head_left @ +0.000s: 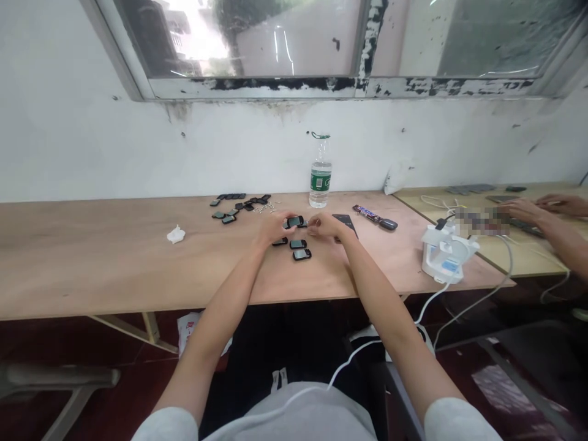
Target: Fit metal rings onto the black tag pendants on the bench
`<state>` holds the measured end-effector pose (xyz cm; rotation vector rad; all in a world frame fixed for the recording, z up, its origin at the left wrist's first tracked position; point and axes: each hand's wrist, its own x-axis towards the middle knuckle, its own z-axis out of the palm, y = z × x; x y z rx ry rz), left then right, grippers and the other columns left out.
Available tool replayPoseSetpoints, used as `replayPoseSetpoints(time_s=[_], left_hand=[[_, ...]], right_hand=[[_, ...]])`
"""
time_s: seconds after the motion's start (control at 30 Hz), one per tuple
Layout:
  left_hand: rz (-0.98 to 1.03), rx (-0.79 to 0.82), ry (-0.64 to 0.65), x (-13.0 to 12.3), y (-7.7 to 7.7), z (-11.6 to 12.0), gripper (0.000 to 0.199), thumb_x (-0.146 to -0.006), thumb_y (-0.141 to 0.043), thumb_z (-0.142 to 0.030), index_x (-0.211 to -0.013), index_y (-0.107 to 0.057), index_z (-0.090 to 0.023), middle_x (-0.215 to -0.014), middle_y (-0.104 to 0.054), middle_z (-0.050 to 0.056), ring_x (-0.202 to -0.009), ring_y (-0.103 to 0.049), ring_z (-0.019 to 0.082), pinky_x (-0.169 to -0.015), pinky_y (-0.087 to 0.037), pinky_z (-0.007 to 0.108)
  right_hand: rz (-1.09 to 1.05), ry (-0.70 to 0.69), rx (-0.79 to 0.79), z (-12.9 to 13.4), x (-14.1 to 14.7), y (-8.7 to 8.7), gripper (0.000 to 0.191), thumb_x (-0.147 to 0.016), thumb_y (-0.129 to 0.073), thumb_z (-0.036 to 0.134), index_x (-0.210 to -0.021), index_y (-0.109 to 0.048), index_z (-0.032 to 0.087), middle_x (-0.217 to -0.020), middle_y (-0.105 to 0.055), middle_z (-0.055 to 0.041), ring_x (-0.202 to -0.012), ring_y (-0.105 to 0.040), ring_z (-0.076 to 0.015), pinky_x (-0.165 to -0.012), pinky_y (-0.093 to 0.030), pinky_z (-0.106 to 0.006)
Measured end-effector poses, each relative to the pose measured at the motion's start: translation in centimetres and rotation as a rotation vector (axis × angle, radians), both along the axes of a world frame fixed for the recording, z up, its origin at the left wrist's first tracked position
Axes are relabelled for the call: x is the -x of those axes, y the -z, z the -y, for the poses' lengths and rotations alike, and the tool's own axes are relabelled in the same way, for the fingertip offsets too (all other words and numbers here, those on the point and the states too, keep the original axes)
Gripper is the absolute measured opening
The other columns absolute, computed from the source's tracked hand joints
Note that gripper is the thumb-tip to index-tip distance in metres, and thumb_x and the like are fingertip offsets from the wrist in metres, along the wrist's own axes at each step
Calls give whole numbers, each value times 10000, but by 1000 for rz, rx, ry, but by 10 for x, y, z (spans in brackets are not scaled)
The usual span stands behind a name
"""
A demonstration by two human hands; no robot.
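My left hand (274, 228) is closed around a small black device with a grey screen (294, 222), held just above the table. My right hand (325, 225) is at the device's right end, thumb and fingers pinched together. Whatever is in that pinch is too small to make out. Below the hands lie similar black devices: one in the middle (298, 244), one nearer the edge (302, 254), and another (280, 242) partly behind my left hand. Farther left rests a loose group of such devices (228, 218), with small pale parts (266, 207) scattered beside dark pieces (257, 201).
A water bottle (320, 180) stands by the wall. Right of my hands are a dark flat phone-like object (345, 224), a wrapped snack bar (366, 212) and a black oval item (388, 224). A white power strip (445, 254) with cables, crumpled tissue (176, 234) and another person's hands (528, 211) also show.
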<state>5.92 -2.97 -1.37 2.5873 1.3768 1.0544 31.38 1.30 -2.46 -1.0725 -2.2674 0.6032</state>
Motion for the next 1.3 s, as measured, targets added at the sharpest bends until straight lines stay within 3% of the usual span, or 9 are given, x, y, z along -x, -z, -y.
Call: replayPoseSetpoints(time_s=[0.17,0.33,0.5,0.73,1.3], left_hand=[[-20,-19,26,-3,2,0,510,-843,-756,-144,-1348,-756,-213,-1248,-824,74,-1168,-759,290,-1079,-580,397],[28,-26,73,-3,1,3,614,-850,-754,-158,-1456,-672,-218,-1224,-828,63,-1166,-761,282,-1056,-578,386],[81,10,94,-1,1,4,641,-850,-762,-164,-1477,-640,-212,-1231,-824,68,-1133,-765,272,-1021,-581,367],[217,21,120,3,8,-4,702,-876,-775,-245,-1549,-574,-236,-1224,-824,55,-923,-740,180,-821,-580,292],[403,68,198,7,2,2,661,-855,-875,-346,-1473,-655,-262,-1226,-824,76,-855,-749,180,-860,-618,324]], right_hand=[[-285,-26,-146,7,9,-8,236,-934,-733,331,-1103,-824,193,-1162,-821,-111,-1001,-751,-257,-888,-618,-375],[-244,-138,-190,17,21,-11,155,-864,-831,326,-991,-832,237,-1174,-828,-93,-1122,-747,-289,-1013,-598,-429],[-261,-143,-208,20,23,-11,106,-879,-823,322,-950,-837,244,-1155,-830,-84,-1065,-756,-272,-992,-605,-414],[-331,-148,-220,14,23,-4,132,-882,-810,310,-987,-836,236,-1136,-823,-87,-1049,-762,-266,-957,-624,-419],[-457,-192,-186,11,24,0,169,-910,-803,349,-1022,-872,241,-1211,-807,-100,-1125,-751,-264,-978,-625,-417]])
